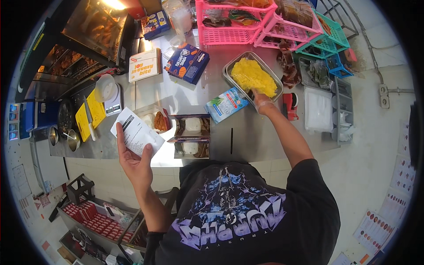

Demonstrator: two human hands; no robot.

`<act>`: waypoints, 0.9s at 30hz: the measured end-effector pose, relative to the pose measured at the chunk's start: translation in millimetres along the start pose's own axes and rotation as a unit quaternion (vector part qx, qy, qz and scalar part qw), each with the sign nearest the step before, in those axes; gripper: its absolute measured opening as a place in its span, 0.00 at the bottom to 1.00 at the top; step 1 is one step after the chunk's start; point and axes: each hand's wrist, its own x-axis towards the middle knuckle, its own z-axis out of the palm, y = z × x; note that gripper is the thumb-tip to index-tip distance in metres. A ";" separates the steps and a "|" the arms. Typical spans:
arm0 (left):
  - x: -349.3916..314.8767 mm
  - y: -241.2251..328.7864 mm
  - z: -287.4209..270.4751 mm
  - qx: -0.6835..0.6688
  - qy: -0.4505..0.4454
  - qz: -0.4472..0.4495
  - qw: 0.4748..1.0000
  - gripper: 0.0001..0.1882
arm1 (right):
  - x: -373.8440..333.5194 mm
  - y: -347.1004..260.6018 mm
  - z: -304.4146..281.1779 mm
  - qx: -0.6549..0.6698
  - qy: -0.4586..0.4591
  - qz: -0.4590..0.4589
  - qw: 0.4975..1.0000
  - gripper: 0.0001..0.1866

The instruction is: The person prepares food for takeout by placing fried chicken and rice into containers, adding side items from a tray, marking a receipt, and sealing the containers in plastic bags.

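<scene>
A printed paper slip (134, 132) is held between the thumb and fingers of my left hand (136, 163), raised over the front edge of the counter. My right hand (263, 104), which seems to wear a thin clear glove, reaches to the near end of a metal tray (277, 79). Its fingertips are at the crumbly yellow food (251, 76), which looks like scrambled egg; shadow hides their grip. Two open boxes with white rice stand before me, the farther box (193, 126) behind the nearer box (191, 149). Left of them sits a box with a browned fried piece (160, 120).
A blue and white packet (226, 104) lies against the tray. A knife (89, 119) rests on a yellow cutting board (86, 114) beside a kitchen scale (113, 100). Pink baskets (234, 36) line the back. A red tape dispenser (290, 106) and white bags (318, 110) are at right.
</scene>
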 end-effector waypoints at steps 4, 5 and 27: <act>-2.5 -0.7 -3.1 0.001 0.021 -0.002 1.000 0.49 | 4.1 -38.0 -44.1 0.079 -0.090 0.130 0.984 0.37; -2.6 -3.3 -3.3 0.002 0.026 -0.005 1.000 0.49 | 2.0 -41.7 -46.3 0.062 -0.095 0.154 0.982 0.38; -23.2 -29.9 -9.2 0.016 0.073 -0.037 0.996 0.49 | 30.1 38.3 -59.2 -0.141 -0.168 0.053 0.974 0.17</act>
